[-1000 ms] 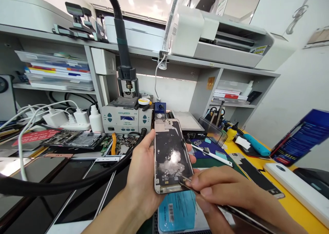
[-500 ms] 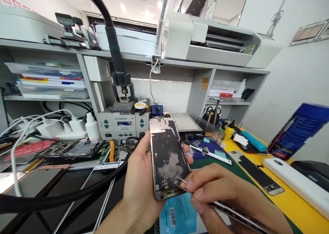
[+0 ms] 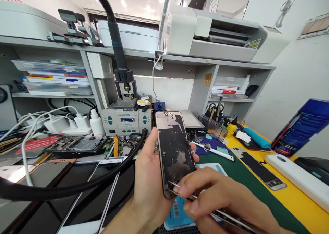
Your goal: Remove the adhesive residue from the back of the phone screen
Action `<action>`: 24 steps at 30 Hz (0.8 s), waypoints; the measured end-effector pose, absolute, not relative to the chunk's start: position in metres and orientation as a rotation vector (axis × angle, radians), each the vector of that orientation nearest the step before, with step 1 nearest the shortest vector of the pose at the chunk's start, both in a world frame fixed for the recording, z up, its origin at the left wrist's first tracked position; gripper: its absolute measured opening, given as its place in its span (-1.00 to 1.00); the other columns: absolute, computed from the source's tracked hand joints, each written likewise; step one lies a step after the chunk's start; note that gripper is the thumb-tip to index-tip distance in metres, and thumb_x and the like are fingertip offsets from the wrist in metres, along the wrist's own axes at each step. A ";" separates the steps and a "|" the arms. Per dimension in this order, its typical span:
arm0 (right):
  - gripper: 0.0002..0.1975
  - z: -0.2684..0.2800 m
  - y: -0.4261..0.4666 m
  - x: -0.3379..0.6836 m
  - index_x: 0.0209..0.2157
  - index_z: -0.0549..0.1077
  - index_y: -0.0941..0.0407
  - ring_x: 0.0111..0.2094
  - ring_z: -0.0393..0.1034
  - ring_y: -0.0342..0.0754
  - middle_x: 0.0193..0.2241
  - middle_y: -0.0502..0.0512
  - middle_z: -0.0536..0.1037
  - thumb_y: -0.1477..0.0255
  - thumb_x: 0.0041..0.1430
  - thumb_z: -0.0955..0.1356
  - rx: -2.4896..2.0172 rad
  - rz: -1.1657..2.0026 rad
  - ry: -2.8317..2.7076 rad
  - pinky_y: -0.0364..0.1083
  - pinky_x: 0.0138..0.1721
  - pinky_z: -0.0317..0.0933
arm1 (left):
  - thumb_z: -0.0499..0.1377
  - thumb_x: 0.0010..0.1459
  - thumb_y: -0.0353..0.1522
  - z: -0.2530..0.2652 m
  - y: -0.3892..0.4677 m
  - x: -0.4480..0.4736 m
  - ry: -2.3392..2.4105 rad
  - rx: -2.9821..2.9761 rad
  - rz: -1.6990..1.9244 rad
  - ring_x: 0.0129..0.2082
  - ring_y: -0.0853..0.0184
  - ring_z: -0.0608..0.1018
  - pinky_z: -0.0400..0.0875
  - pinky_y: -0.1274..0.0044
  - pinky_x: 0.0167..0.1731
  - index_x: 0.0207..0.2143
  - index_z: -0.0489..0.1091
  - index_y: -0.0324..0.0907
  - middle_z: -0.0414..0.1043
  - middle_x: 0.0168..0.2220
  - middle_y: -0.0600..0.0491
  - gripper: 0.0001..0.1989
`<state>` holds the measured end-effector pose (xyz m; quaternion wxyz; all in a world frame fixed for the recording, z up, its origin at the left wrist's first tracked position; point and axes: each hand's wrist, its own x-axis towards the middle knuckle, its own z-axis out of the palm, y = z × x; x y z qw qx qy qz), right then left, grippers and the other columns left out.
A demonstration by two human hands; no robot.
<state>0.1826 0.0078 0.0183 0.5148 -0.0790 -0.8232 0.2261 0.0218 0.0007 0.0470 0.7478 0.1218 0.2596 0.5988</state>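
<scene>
My left hand (image 3: 150,179) is wrapped around a phone screen assembly (image 3: 174,148), thumb along its left edge and fingertips showing at the right. Its dark back faces me, with a pale smudged patch low down and metal plates at the top. In my right hand (image 3: 216,196) I pinch a pair of metal tweezers (image 3: 226,215). Their two tips lie slightly apart over the lower left end of the screen assembly; whether they touch it I cannot tell. Below it a blue packet (image 3: 180,213) lies on the mat, partly hidden by my hands.
A hot air station (image 3: 123,124) stands behind, its black hose (image 3: 102,189) looping across several phones (image 3: 84,189) at left. To the right lie a white-handled brush (image 3: 218,152), another screen part (image 3: 259,168), a white bar-shaped device (image 3: 300,182) and a blue can (image 3: 300,127).
The screen assembly and both hands sit a little farther right in view. The tweezer tips have shifted from the assembly's lower right to its lower left. The camera view has moved slightly.
</scene>
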 end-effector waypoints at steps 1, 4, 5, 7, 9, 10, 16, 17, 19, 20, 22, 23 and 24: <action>-0.67 0.017 0.009 0.182 -0.12 0.57 0.04 -0.18 0.75 -0.01 -0.22 0.11 0.75 0.75 0.23 0.42 -0.176 0.542 -1.979 -0.15 -0.10 0.61 | -0.06 0.43 0.13 0.047 0.000 0.022 0.566 0.270 1.311 -0.39 0.19 0.69 0.61 0.49 -0.37 -0.27 0.66 -0.39 0.64 -0.30 -0.23 -0.19; -0.65 0.014 0.013 0.180 -0.13 0.54 0.04 -0.14 0.73 -0.01 -0.20 0.11 0.75 0.78 0.22 0.41 -0.168 0.588 -1.972 -0.13 -0.07 0.61 | -0.05 0.44 0.12 0.047 -0.002 0.022 0.577 0.278 1.322 -0.37 0.19 0.68 0.62 0.47 -0.33 -0.25 0.66 -0.38 0.64 -0.28 -0.23 -0.22; -0.64 0.013 0.013 0.180 -0.13 0.53 0.04 -0.13 0.73 0.00 -0.20 0.11 0.75 0.78 0.21 0.41 -0.165 0.602 -1.971 -0.13 -0.06 0.61 | -0.06 0.44 0.11 0.047 -0.002 0.022 0.588 0.280 1.322 -0.37 0.19 0.67 0.62 0.47 -0.32 -0.25 0.65 -0.37 0.64 -0.27 -0.23 -0.22; -0.64 0.013 0.012 0.181 -0.15 0.53 0.04 -0.15 0.74 0.00 -0.21 0.11 0.74 0.79 0.19 0.43 -0.154 0.596 -1.986 -0.12 -0.07 0.62 | -0.07 0.43 0.13 0.047 -0.003 0.023 0.608 0.286 1.315 -0.37 0.19 0.66 0.61 0.46 -0.33 -0.25 0.65 -0.38 0.63 -0.27 -0.23 -0.21; -0.64 0.013 0.010 0.182 -0.16 0.53 0.03 -0.17 0.74 0.00 -0.22 0.10 0.74 0.79 0.19 0.44 -0.162 0.575 -1.992 -0.12 -0.09 0.63 | -0.07 0.42 0.14 0.047 -0.003 0.023 0.610 0.295 1.309 -0.37 0.18 0.65 0.61 0.46 -0.33 -0.25 0.64 -0.38 0.62 -0.26 -0.24 -0.20; -0.65 0.013 0.009 0.182 -0.16 0.53 0.02 -0.18 0.74 -0.01 -0.22 0.09 0.74 0.78 0.21 0.43 -0.170 0.577 -1.982 -0.12 -0.09 0.63 | -0.07 0.42 0.14 0.047 -0.003 0.024 0.608 0.296 1.311 -0.36 0.18 0.65 0.61 0.45 -0.32 -0.25 0.64 -0.38 0.62 -0.26 -0.24 -0.20; -0.90 0.018 0.008 0.174 -0.18 0.62 -0.05 -0.12 0.73 0.08 -0.19 0.13 0.74 0.31 0.30 0.55 -0.279 0.511 -1.965 -0.09 -0.11 0.65 | -0.06 0.40 0.17 0.048 -0.003 0.023 0.594 0.322 1.290 -0.31 0.18 0.64 0.60 0.46 -0.27 -0.25 0.65 -0.39 0.61 -0.26 -0.22 -0.18; -0.83 0.020 0.008 0.171 -0.19 0.64 -0.05 -0.10 0.73 0.10 -0.17 0.15 0.74 0.22 0.26 0.58 -0.285 0.481 -1.972 -0.07 -0.11 0.65 | -0.05 0.39 0.18 0.047 -0.003 0.023 0.582 0.336 1.281 -0.30 0.18 0.64 0.59 0.46 -0.25 -0.25 0.66 -0.39 0.61 -0.26 -0.22 -0.17; -0.74 0.026 0.008 0.167 -0.21 0.66 -0.05 -0.07 0.72 0.13 -0.15 0.18 0.74 0.11 0.20 0.60 -0.279 0.449 -1.985 -0.05 -0.10 0.65 | -0.03 0.37 0.18 0.044 -0.003 0.022 0.544 0.362 1.278 -0.29 0.19 0.64 0.59 0.46 -0.22 -0.24 0.66 -0.38 0.62 -0.24 -0.20 -0.19; -0.73 0.028 0.008 0.165 -0.22 0.66 -0.05 -0.06 0.71 0.13 -0.15 0.18 0.74 0.09 0.18 0.61 -0.273 0.443 -1.991 -0.05 -0.09 0.64 | 0.00 0.36 0.18 0.043 -0.003 0.022 0.522 0.375 1.275 -0.29 0.20 0.63 0.59 0.46 -0.20 -0.24 0.67 -0.37 0.62 -0.24 -0.19 -0.20; -0.73 0.032 0.009 0.166 -0.24 0.66 -0.05 -0.07 0.72 0.13 -0.16 0.18 0.74 0.10 0.17 0.61 -0.262 0.443 -2.001 -0.05 -0.10 0.64 | 0.04 0.31 0.21 0.039 -0.003 0.021 0.482 0.396 1.258 -0.31 0.21 0.63 0.59 0.47 -0.18 -0.24 0.67 -0.38 0.61 -0.25 -0.17 -0.19; -0.75 0.033 0.010 0.167 -0.25 0.66 -0.05 -0.08 0.72 0.12 -0.17 0.18 0.75 0.13 0.18 0.62 -0.256 0.448 -2.006 -0.05 -0.11 0.64 | 0.07 0.28 0.22 0.038 -0.004 0.021 0.465 0.404 1.249 -0.31 0.22 0.63 0.58 0.47 -0.17 -0.24 0.67 -0.39 0.60 -0.27 -0.17 -0.19; -0.78 0.034 0.011 0.170 -0.26 0.65 -0.05 -0.10 0.73 0.11 -0.19 0.17 0.75 0.17 0.19 0.62 -0.247 0.459 -2.013 -0.06 -0.13 0.64 | 0.10 0.25 0.23 0.036 -0.004 0.021 0.453 0.413 1.242 -0.31 0.22 0.63 0.58 0.47 -0.16 -0.24 0.67 -0.40 0.59 -0.27 -0.17 -0.18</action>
